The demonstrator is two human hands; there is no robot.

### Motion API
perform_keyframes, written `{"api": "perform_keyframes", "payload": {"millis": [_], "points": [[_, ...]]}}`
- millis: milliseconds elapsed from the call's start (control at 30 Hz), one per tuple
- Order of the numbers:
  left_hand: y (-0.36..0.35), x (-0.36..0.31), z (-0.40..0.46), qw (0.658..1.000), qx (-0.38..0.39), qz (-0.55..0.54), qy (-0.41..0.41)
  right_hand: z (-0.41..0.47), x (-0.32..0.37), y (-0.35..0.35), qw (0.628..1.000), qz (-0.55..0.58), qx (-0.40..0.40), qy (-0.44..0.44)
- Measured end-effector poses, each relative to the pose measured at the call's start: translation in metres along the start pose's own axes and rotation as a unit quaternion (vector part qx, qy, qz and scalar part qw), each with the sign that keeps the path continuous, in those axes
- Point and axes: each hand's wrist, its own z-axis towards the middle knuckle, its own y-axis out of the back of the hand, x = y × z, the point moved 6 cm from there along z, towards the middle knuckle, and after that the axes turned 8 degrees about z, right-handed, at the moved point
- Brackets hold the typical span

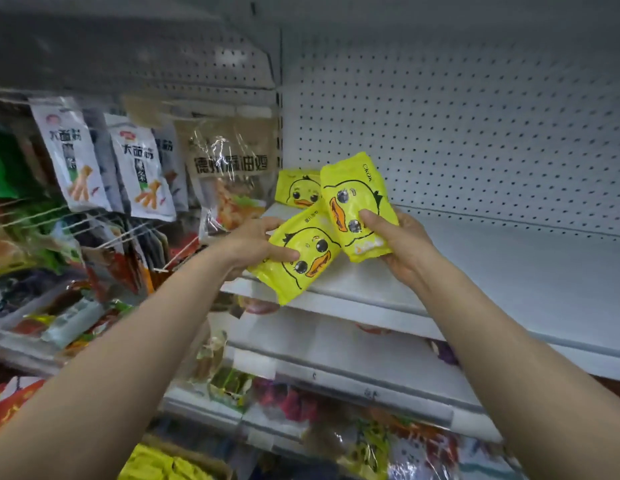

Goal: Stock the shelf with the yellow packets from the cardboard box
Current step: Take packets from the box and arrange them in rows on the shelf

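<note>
Cardboard box lowest, holding yellow packs | left hand grips tilted duck packet | right hand clasps upright packet | third packet stands on shelf

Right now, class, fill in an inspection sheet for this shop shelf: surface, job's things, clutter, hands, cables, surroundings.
Surface: white shelf, mostly bare, with a pegboard back panel.
Job's things: one yellow duck packet stands at the shelf's back left corner; a second packet and a third packet are in the hands, overlapping above the shelf's front edge. More yellow packets in the cardboard box at the bottom.
Clutter: nothing seen on this shelf.
Hands: left hand holds the second packet; right hand holds the third.
Cables: nothing seen.
Surroundings: hanging snack bags to the left, stocked shelves below.
</note>
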Motion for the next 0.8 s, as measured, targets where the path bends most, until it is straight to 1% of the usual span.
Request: {"api": "perform_keyframes", "payload": {"millis": [67,133,267,367,433,500,567,700,800], "points": [[0.009,-0.003,0.032,0.998,0.041,0.047,-0.012,0.019,0.004,0.008,0.999,-0.032,-0.026,0.010],[0.017,-0.006,0.060,0.989,0.075,0.124,-0.030,0.037,0.006,0.015,0.997,-0.060,-0.048,0.016],[0.035,-0.002,0.115,0.957,0.107,0.260,-0.065,0.063,0.008,0.023,0.994,-0.066,-0.087,0.031],[0.046,0.001,0.151,0.932,0.115,0.330,-0.092,0.076,0.008,0.025,0.992,-0.062,-0.102,0.043],[0.049,-0.001,0.169,0.920,0.106,0.361,-0.106,0.083,0.008,0.026,0.990,-0.067,-0.112,0.048],[0.050,-0.003,0.186,0.920,0.084,0.363,-0.120,0.089,0.010,0.027,0.989,-0.069,-0.119,0.055],[0.053,-0.004,0.203,0.917,0.054,0.372,-0.135,0.093,0.013,0.029,0.988,-0.072,-0.125,0.063],[0.061,-0.001,0.229,0.896,-0.009,0.418,-0.149,0.102,0.015,0.032,0.987,-0.080,-0.125,0.066],[0.061,-0.005,0.237,0.880,-0.051,0.439,-0.174,0.107,0.018,0.033,0.985,-0.093,-0.125,0.068]]}}
